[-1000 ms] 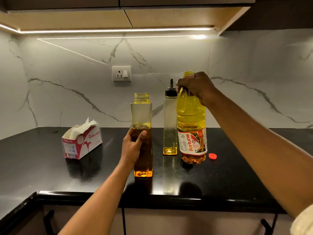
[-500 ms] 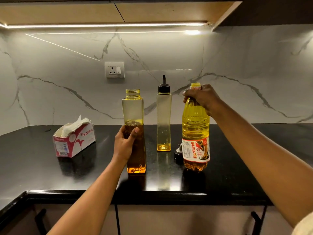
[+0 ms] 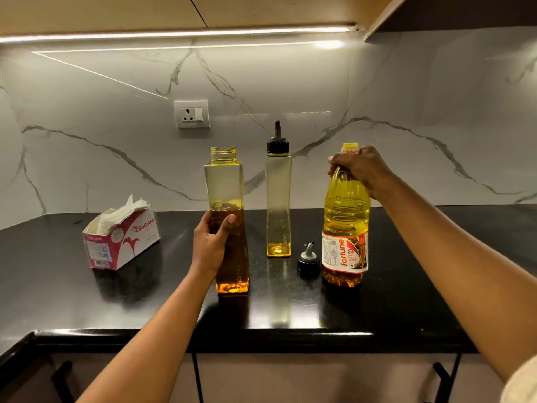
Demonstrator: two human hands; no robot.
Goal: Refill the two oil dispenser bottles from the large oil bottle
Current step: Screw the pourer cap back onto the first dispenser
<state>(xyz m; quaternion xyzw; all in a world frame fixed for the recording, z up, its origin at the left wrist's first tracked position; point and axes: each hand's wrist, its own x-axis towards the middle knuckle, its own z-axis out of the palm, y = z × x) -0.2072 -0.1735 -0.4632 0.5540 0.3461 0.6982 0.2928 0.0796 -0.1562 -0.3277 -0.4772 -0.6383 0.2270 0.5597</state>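
An uncapped square dispenser bottle (image 3: 223, 181), about half full of dark amber oil, stands on the black counter (image 3: 406, 301). My left hand (image 3: 210, 242) grips its middle. Behind and to the right stands a second dispenser bottle (image 3: 278, 199) with a black pour spout on top and only a little oil at its bottom. The large yellow Fortune oil bottle (image 3: 345, 225) stands upright at the right. My right hand (image 3: 361, 168) is wrapped around its neck just below the yellow mouth. A loose black pour-spout cap (image 3: 308, 261) lies on the counter between the two right-hand bottles.
A red and white tissue box (image 3: 122, 237) sits at the left of the counter. A marble backsplash with a wall socket (image 3: 191, 114) rises behind. The counter's front edge (image 3: 261, 334) runs above cabinet doors.
My right hand carried the large oil bottle rightward, away from the spouted dispenser, and it now rests on the counter. The loose spout cap has come into view. My left hand kept its hold.
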